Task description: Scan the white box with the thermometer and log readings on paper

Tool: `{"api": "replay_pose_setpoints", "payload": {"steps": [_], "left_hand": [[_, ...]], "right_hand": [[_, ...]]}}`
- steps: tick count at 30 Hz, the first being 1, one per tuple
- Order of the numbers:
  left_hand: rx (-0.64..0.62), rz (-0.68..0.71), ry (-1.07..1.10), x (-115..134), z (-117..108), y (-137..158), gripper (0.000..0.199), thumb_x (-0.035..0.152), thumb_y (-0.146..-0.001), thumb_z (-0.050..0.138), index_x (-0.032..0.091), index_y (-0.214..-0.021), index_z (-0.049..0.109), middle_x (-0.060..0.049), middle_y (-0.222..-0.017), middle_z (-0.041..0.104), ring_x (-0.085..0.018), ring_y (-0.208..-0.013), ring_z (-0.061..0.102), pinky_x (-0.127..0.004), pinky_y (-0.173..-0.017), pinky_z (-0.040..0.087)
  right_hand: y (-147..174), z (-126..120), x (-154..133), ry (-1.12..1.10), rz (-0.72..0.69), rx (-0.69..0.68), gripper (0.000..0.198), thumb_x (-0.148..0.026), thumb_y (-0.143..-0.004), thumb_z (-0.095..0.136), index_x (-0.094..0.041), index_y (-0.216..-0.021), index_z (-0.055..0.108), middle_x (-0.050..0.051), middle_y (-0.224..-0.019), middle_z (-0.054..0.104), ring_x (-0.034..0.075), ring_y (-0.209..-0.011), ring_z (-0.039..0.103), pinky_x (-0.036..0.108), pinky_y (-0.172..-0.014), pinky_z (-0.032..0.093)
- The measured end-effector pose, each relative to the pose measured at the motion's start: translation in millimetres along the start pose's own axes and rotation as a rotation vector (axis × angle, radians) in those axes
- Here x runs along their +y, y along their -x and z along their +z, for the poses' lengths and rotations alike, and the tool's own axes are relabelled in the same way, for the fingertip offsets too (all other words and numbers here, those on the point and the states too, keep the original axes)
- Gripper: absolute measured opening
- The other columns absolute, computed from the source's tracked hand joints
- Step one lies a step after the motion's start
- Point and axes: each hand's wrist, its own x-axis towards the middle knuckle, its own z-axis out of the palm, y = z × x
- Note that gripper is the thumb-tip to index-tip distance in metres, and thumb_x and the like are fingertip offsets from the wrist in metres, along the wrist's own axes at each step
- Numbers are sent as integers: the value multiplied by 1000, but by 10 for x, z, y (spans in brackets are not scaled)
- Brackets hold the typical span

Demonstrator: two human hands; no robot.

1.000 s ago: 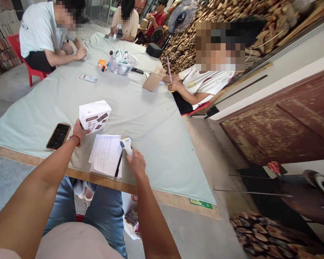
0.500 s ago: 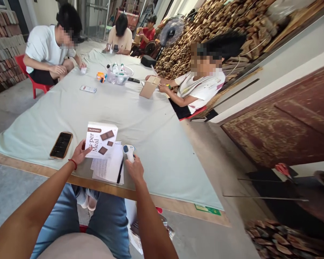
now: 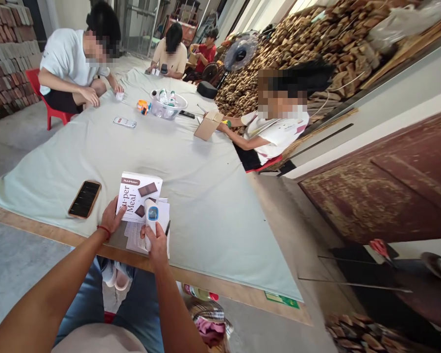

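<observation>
My left hand [image 3: 112, 215] grips the left edge of a white printed box [image 3: 134, 189], thumb across its front. Brown bars and the words "NutriMotion" and "Meal" show on that face. In my right hand [image 3: 157, 242] is a white infrared thermometer [image 3: 152, 223] with a blue-rimmed screen towards me. It overlaps the box's lower right corner in view; whether they touch I cannot tell. Beneath both lie printed papers [image 3: 135, 240] on the cloth. A dark pen [image 3: 167, 227] is partly hidden behind my right hand.
A phone [image 3: 84, 199] lies left of the box on the cloth-covered table [image 3: 213, 206]. Farther off are another phone [image 3: 125, 122], an orange tape dispenser [image 3: 143, 107] and a clear basin [image 3: 168, 112] of bottles. A person at right handles a cardboard box [image 3: 208, 126]; other people sit farther back.
My right hand has brought the thermometer leftwards, from beside the papers to in front of the box, and turned its screen towards me. The box stays in my left hand.
</observation>
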Motion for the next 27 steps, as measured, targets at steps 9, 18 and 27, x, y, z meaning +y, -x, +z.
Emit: {"api": "replay_pose_setpoints", "payload": {"steps": [9,18,27], "left_hand": [[-15,0,-13,-14,9,8,52,56,-97,33,17,-125,53,-13,-111,65,-29,-103,61,-44,-89,49],[-22,-14,-17,-9,16,4,55,58,-96,31,16,-125,53,-14,-108,65,-30,-102,61,-45,-88,48],[-25,0,-30,7,2,-5,55,59,-96,29,17,-121,54,-13,-105,64,-29,-99,60,-43,-87,48]], "right_hand": [[-300,267,-185,27,-50,78,30,-47,-76,65,-21,-69,50,-6,-57,47,11,-57,40,26,-58,35],[-328,286,-178,81,-45,80,29,-45,-77,62,-21,-66,50,-5,-58,46,12,-59,41,26,-59,35],[-344,286,-184,50,-14,87,28,-45,-73,64,-21,-68,51,-6,-55,46,11,-55,39,25,-57,35]]}}
